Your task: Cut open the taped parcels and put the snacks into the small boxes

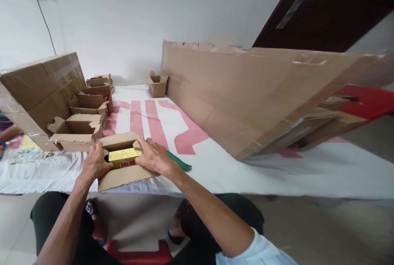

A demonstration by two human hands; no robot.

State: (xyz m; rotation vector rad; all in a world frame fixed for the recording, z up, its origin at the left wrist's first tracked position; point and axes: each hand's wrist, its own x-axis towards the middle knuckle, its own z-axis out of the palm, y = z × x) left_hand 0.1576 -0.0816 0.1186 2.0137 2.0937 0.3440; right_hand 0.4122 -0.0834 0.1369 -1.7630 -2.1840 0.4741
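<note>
A small cardboard box [127, 177] with its flaps up lies at the near edge of the table. Inside it shows a yellow printed packet [124, 155] with red characters. Fingers of my left hand [96, 161] are closed on the left end of the box, the thumb at its inner side. My right hand [154, 156] grips the right end, its thumb by the packet. Just beyond my right wrist lies a green curved object [180, 161], partly hidden by the hand.
Several opened small boxes [75, 138] line the left, beside a large carton [46, 88]. A big cardboard panel [227, 92] slants across the right, with a small box [158, 88] at its far end. A red stool [140, 252] shows below. Another person's arm [10, 133] appears far left.
</note>
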